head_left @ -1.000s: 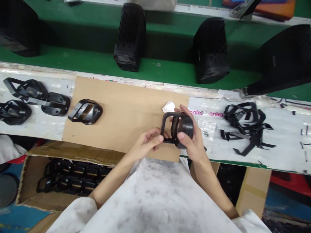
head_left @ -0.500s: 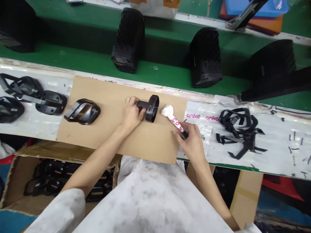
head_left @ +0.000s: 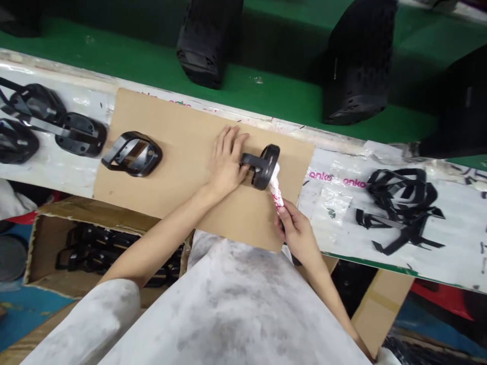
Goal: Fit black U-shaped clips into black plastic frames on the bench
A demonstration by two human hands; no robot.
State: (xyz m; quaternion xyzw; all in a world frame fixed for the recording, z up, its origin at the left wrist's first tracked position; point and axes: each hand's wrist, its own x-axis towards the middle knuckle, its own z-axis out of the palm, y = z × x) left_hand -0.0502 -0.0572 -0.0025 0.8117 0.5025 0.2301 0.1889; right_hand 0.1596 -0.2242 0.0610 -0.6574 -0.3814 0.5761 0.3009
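Left hand (head_left: pixel 226 165) is clasped on a black part (head_left: pixel 264 166), held down on the cardboard (head_left: pixel 182 132) on the worktop (head_left: pixel 456 228). A taped tool (head_left: pixel 276 190) is gripped in the right hand (head_left: pixel 299 233), tip at the part. Work is judged midway: pieces (head_left: pixel 132 153) are laid left, scraps (head_left: pixel 403 203) right, and many are left in the box (head_left: pixel 34 253).

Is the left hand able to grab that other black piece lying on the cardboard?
Probably yes. The black piece lies alone on the cardboard, bare board between it and the left hand, though that hand is pressing down another part.
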